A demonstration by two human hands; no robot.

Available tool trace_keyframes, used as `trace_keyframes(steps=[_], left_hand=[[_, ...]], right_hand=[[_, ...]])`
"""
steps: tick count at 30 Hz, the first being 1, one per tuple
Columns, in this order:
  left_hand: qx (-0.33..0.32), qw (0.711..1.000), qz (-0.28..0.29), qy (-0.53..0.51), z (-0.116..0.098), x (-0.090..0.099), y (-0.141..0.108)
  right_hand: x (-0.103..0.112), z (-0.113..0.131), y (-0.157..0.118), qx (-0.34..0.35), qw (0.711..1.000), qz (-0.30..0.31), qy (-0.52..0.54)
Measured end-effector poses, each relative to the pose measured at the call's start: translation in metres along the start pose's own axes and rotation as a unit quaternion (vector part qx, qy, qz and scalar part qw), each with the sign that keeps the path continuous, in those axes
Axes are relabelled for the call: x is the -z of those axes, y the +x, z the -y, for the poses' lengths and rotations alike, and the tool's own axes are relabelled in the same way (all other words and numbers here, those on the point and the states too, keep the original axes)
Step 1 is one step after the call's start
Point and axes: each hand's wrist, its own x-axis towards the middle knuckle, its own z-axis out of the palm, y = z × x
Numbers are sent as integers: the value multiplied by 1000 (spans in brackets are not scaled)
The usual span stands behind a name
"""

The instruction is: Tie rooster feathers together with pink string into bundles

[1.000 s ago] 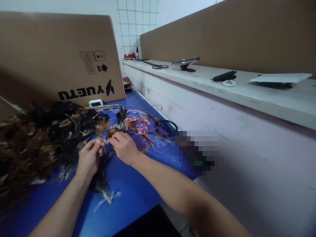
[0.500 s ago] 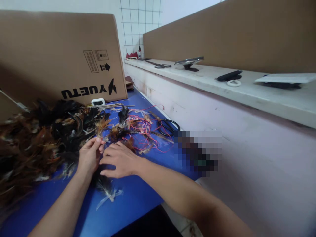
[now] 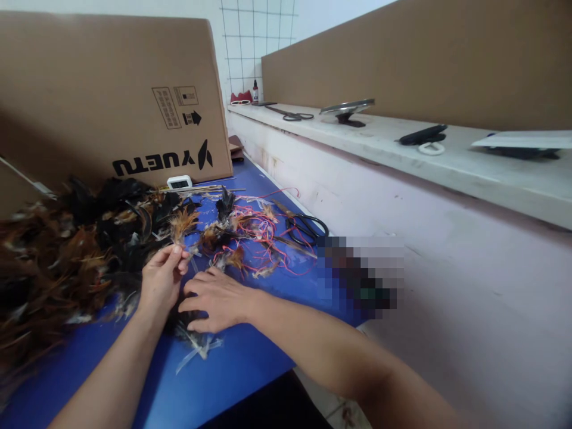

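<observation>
My left hand (image 3: 164, 273) pinches a small tuft of orange-brown feathers (image 3: 184, 224) by its base, the plumes pointing away from me. Just to its right, my right hand (image 3: 217, 300) is palm down with its fingers spread, over a bundle of dark feathers (image 3: 186, 329) on the blue table. Clear strips of plastic (image 3: 196, 353) show at that bundle's near end. What lies under the right palm is hidden. A wide heap of brown and black feathers (image 3: 53, 262) spreads left of my hands.
Pink string (image 3: 257, 223) lies tangled with loose feathers beyond my right hand, beside black-handled scissors (image 3: 308, 229). A small white digital display (image 3: 179, 182) stands before a large cardboard box (image 3: 89, 89). Along the right, a white ledge (image 3: 379, 132) holds more scissors (image 3: 292, 115) and a black pen-like tool (image 3: 422, 135).
My right hand has shifted slightly nearer to me, over more of the dark bundle, uncovering small feathers beyond its fingers. The left hand keeps its pinch on the tuft. The view has tilted slightly.
</observation>
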Motion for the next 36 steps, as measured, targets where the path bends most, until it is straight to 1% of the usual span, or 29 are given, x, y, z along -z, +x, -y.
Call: trace_keyframes(steps=[3,7,10,13,15,21,24,31,36], left_hand=[[-6,1000,-7,-8,-3,-4,-2],[-7,1000,-16,-19,-6,-7,-7],[-11,999,-2,-33,-6,-5,-6],[-21,999,-7,-41,-6,0,-3],[-24,998,-8,-50,-8,2,-2],[-36,995,-22,-86,-16,7,0],[-43,994,-33,-92,-18,10,3],[-46,994,-52,-87,-19,15,7],[-53,993,-55,-89,-19,18,9]], right_hand=[[-2,-3,1,-15,1000,-15,-12],[-2,-5,1,-63,997,-52,-11],[0,-9,0,-99,990,-101,8],[3,-12,-1,-118,984,-132,29],[4,-10,-1,-116,985,-117,45],[7,11,-2,-114,990,-20,77],[5,15,-2,-110,991,11,79],[0,10,-2,-114,989,7,90],[-2,17,0,-116,983,11,139]])
